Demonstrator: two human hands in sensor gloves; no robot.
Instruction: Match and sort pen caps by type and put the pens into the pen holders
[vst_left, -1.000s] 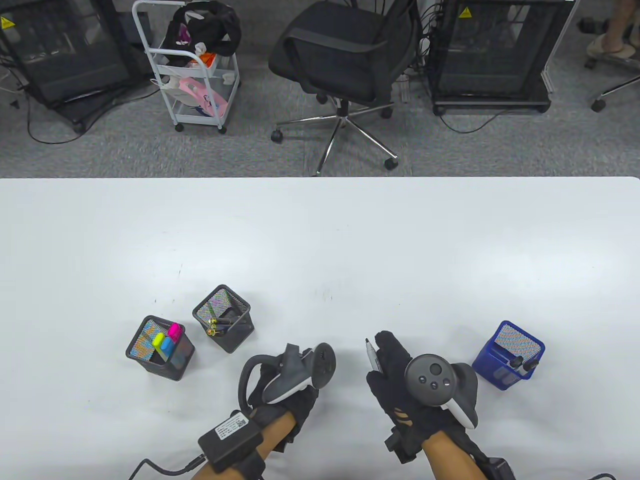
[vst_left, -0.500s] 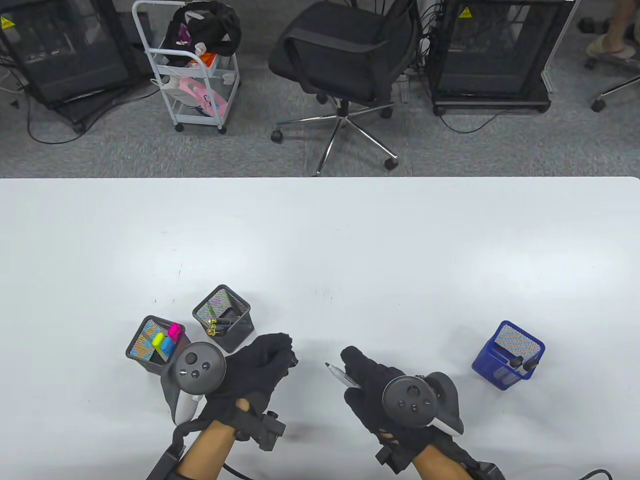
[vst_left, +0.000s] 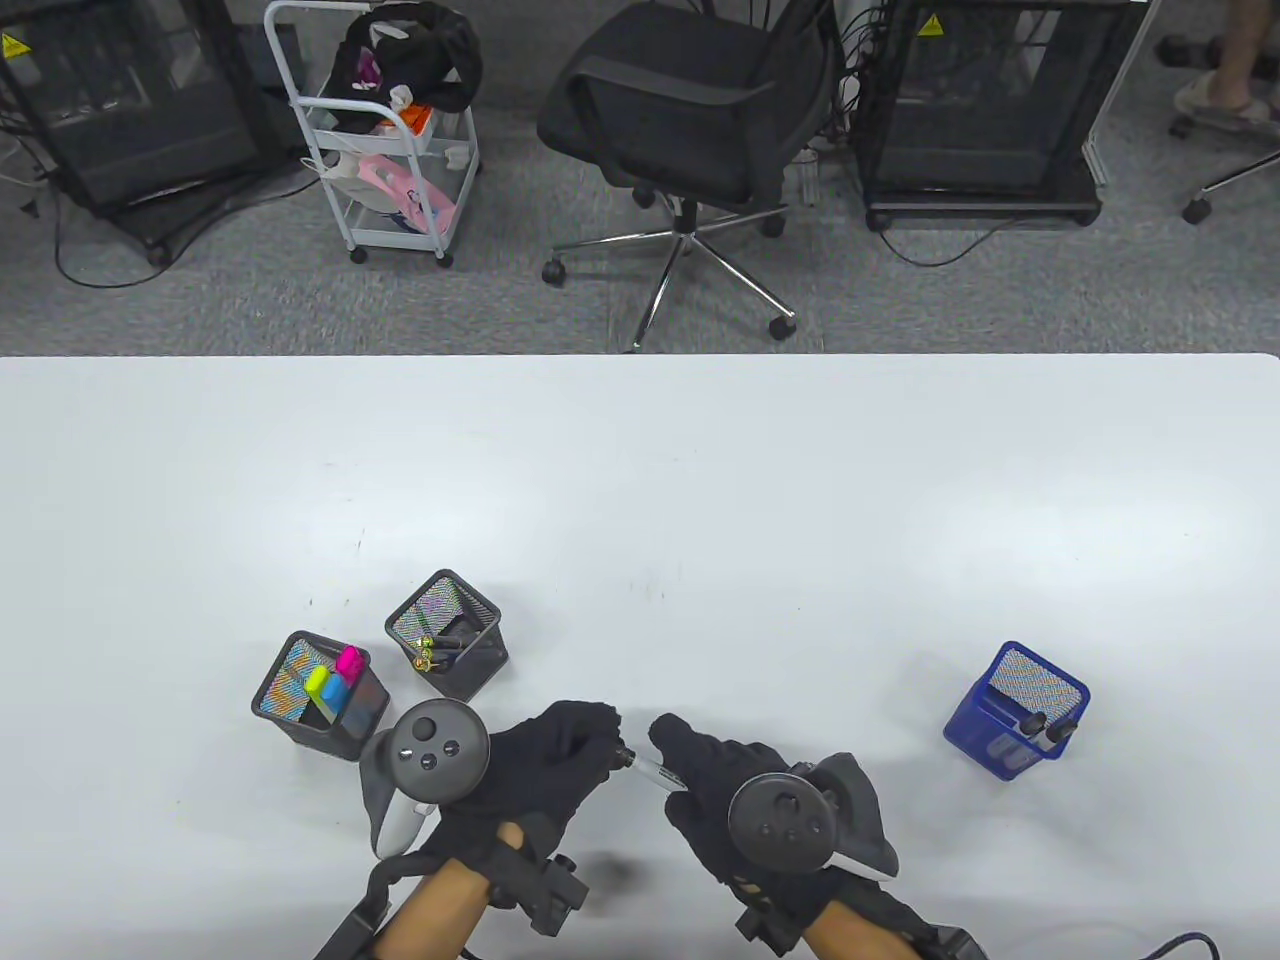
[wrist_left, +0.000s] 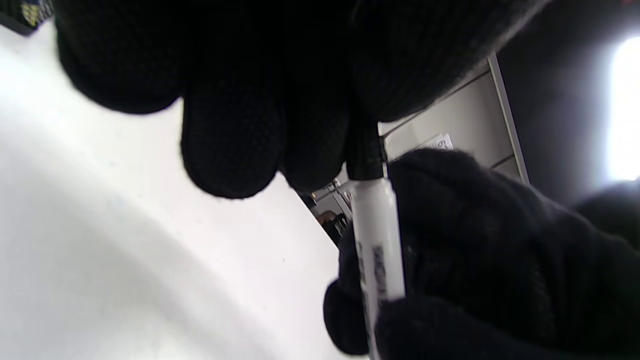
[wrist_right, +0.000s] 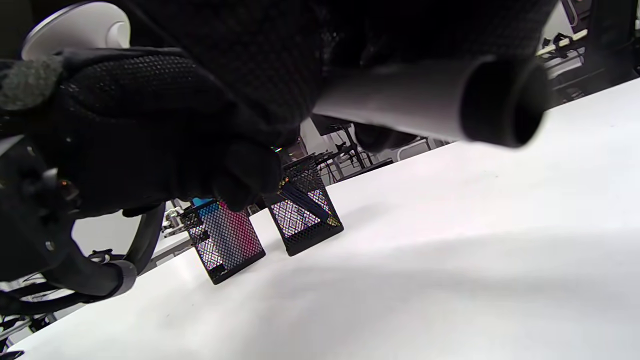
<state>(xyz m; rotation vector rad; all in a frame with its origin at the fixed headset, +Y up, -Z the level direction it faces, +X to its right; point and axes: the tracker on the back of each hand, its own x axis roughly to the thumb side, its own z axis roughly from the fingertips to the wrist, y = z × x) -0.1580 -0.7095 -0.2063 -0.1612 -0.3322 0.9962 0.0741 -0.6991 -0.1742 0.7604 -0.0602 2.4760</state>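
Over the white counter, the right hand curls its fingers round a white marker, which points toward the left hand. The left hand's fingers pinch a black cap seated on the marker's tip, so the two hands meet at the marker. Left of the marker stand two black mesh holders: the nearer one with dark pens, the farther one with highlighters. Well to the marker's right stands a blue mesh holder with two black-capped markers.
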